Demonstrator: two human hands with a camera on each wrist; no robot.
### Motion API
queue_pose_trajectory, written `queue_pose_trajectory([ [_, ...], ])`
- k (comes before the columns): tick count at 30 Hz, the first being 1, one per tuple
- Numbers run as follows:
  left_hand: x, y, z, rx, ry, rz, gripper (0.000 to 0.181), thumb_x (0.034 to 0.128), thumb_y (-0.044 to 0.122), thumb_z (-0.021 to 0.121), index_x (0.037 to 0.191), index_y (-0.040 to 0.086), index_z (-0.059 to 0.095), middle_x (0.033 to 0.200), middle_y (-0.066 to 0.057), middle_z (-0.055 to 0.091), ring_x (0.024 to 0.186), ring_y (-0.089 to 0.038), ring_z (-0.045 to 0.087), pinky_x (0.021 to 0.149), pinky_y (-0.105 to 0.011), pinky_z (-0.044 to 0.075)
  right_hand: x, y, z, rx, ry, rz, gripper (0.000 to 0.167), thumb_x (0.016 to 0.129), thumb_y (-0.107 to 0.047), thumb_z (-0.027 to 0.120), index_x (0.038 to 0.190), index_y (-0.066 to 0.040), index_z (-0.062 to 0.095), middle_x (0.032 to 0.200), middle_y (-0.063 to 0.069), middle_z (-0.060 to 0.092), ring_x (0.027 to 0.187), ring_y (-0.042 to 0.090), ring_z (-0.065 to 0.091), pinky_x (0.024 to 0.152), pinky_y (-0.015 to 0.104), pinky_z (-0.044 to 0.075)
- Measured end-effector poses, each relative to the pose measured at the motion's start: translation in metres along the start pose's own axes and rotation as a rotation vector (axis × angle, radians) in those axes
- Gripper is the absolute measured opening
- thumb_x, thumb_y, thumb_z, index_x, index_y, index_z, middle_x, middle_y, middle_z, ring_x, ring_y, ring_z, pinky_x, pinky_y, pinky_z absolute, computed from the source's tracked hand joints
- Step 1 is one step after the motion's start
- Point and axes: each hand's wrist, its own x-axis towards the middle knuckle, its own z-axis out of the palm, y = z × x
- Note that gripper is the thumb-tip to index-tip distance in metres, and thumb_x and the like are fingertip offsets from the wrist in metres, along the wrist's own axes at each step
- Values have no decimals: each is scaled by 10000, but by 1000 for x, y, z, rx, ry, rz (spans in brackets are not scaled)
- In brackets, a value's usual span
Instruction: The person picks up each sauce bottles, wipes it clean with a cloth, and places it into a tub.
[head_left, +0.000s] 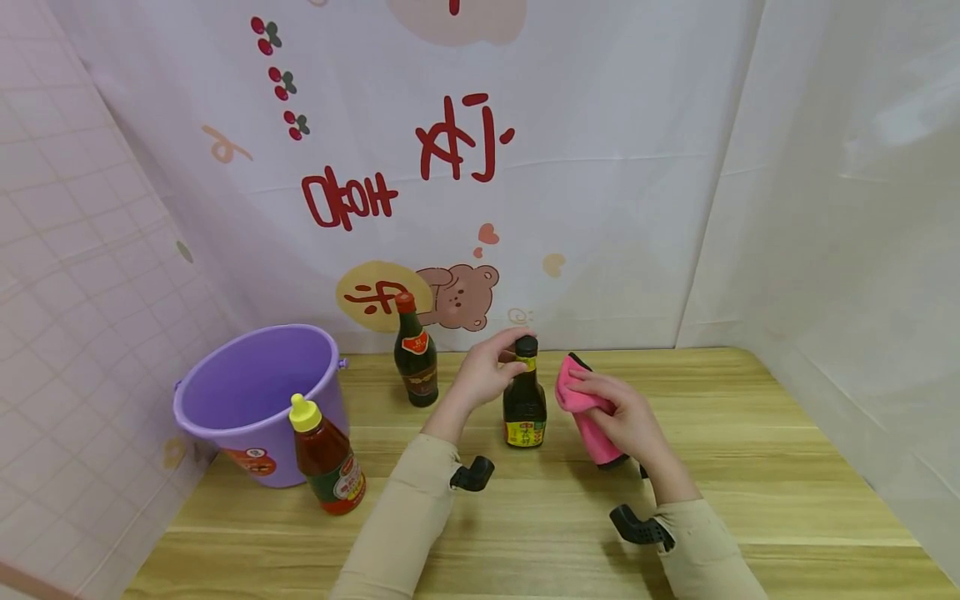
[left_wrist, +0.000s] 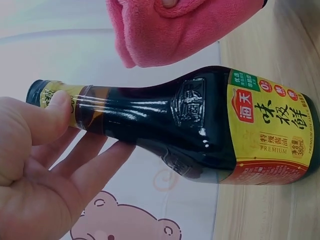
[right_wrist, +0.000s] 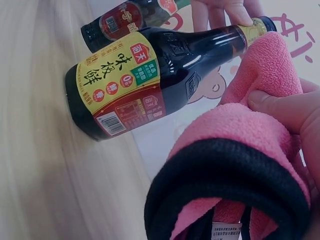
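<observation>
A bottle [head_left: 525,407] is standing upright on the tabletop [head_left: 540,525] between both hands in the head view, its long axis running vertical; the left hand [head_left: 486,367] is holding the neck, while the right hand [head_left: 624,412] is gripping a pink cloth [head_left: 597,437] just to the right, farther off. In the left wrist view, thumb and fingers are gripping the neck below the cap. In the right wrist view, the cloth is bunching under the thumb, its dark edge [right_wrist: 225,162] curling open.

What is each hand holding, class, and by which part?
The left hand holds the dark sauce bottle by its neck; the right hand grips the pink cloth by its folded upper part.
</observation>
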Motion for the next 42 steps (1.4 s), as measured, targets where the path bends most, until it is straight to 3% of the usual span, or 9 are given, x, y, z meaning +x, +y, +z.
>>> queue_pose_trajectory([
  [5,0,-2,0,-15,-13,10,481,954,48,648,1390,226,548,1215,-72,638,1088,-262,643,788,-365,569,9,-3,-1,9,-4,-64,464,737,145,783,1130,-98,746,1257,125,660,1170,365,586,1031,149,351],
  [12,-5,-5,0,-72,-20,37,575,959,65,649,1481,198,447,1257,-96,605,1115,-277,622,868,-396,552,24,-9,1,43,10,-145,439,703,199,773,1079,-24,737,1230,220,648,1135,434,585,1018,149,366],
  [17,-7,-7,0,-118,18,35,562,946,118,685,1461,173,467,1273,-115,599,1131,-315,617,868,-390,554,32,-14,3,50,21,-157,435,683,227,766,1055,3,731,1214,245,646,1115,453,587,1009,133,364],
  [24,-7,-9,3,-139,76,-11,449,952,175,685,1383,198,561,1184,-98,655,1061,-281,646,739,-329,579,44,-22,2,72,15,-178,424,738,166,770,1105,-43,736,1253,187,645,1154,398,577,1024,183,375],
  [34,-6,-7,4,-109,97,7,357,969,170,660,1317,199,586,1107,-97,666,976,-260,668,677,-308,574,48,-20,7,49,23,-163,402,765,126,772,1113,-73,741,1240,165,659,1154,375,583,1012,218,398],
  [42,-7,-7,7,-102,106,11,356,970,187,660,1316,177,578,1108,-113,666,957,-263,675,664,-308,577,43,-13,14,85,19,-174,397,748,166,761,1086,-41,743,1228,193,657,1138,422,587,1014,175,379],
])
